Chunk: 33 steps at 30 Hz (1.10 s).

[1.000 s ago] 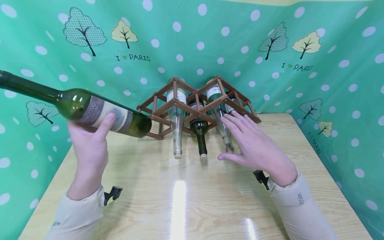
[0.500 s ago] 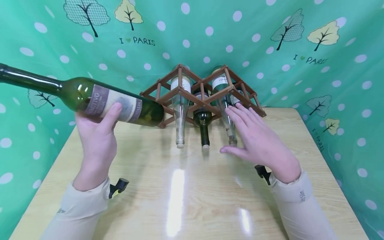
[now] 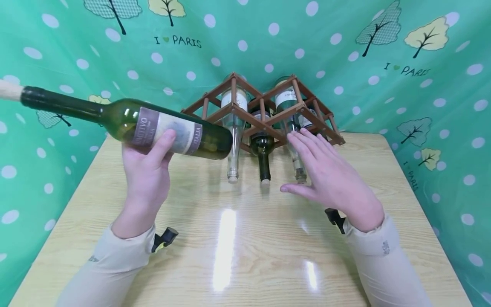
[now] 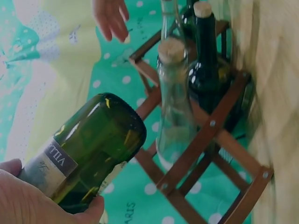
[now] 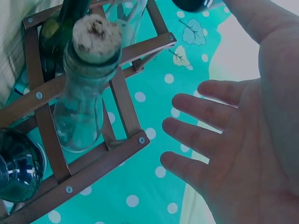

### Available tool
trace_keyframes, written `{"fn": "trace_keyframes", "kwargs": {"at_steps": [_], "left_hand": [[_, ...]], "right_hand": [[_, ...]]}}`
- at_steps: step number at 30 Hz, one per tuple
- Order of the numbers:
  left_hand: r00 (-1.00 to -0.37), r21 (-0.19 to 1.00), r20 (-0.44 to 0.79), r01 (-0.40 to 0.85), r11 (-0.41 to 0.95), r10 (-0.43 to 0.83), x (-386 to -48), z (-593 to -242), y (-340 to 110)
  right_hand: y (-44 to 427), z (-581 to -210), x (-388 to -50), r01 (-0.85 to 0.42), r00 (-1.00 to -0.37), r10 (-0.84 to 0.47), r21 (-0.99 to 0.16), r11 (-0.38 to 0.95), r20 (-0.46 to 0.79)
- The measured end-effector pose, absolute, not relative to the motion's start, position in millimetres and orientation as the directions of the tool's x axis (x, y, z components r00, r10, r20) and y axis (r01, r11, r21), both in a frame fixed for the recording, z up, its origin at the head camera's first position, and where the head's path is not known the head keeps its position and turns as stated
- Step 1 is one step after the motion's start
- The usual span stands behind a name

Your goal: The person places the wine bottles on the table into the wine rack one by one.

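My left hand (image 3: 143, 187) grips a green wine bottle (image 3: 124, 117) by its labelled body, thumb across the label. The bottle lies nearly level in the air, its corked neck to the left and its base toward the wooden wine rack (image 3: 251, 121). In the left wrist view the bottle's base (image 4: 119, 126) is apart from the rack. My right hand (image 3: 333, 183) hovers over the rack's right side, fingers straight and holding nothing. The right wrist view shows a gap between these fingers (image 5: 187, 165) and the nearest corked clear bottle (image 5: 79, 116).
Several bottles rest neck-forward in the rack: a clear one (image 3: 233, 160), a dark green one (image 3: 264, 162), another clear one (image 3: 299, 168) and a partly hidden labelled one (image 3: 307, 119). A green dotted cloth (image 3: 184, 98) hangs behind the wooden table (image 3: 264, 238).
My left hand has carried the green bottle to the right, and its cork has come into view. The right hand stays nearly in place. The head view has tilted slightly downward.
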<state>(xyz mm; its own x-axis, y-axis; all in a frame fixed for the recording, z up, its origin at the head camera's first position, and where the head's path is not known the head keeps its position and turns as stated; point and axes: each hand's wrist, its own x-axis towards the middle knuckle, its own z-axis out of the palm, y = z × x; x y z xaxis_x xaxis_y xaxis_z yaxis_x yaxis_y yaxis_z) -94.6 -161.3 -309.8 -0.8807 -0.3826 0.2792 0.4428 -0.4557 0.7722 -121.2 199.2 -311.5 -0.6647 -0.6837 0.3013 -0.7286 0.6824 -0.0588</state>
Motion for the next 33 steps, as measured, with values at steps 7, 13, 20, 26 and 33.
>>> {"fn": "trace_keyframes", "kwargs": {"at_steps": [7,13,20,26,33], "left_hand": [[-0.915,0.789,0.26,0.385,-0.478,-0.307,-96.2,-320.0,-145.8],[-0.945,0.8,0.217,0.316,-0.51,-0.245,-93.3,-324.4,-130.3],[-0.969,0.795,0.169,0.241,-0.557,-0.179,-89.5,-327.3,-113.4],[-0.977,0.783,0.143,0.21,-0.586,-0.158,-87.2,-329.8,-99.2],[-0.985,0.769,0.109,0.169,-0.616,-0.135,-84.6,-334.0,-84.6]], "right_hand": [[192.7,-314.6,-121.3,-0.754,-0.626,-0.697,-0.042,0.656,0.349],[184.6,-318.9,-122.2,-0.78,-0.575,-0.705,-0.018,0.625,0.415],[172.5,-325.3,-122.0,-0.82,-0.486,-0.703,0.008,0.573,0.519],[165.5,-328.3,-119.6,-0.835,-0.434,-0.69,0.029,0.549,0.579],[158.9,-332.0,-118.7,-0.832,-0.428,-0.678,0.034,0.554,0.598]]}}
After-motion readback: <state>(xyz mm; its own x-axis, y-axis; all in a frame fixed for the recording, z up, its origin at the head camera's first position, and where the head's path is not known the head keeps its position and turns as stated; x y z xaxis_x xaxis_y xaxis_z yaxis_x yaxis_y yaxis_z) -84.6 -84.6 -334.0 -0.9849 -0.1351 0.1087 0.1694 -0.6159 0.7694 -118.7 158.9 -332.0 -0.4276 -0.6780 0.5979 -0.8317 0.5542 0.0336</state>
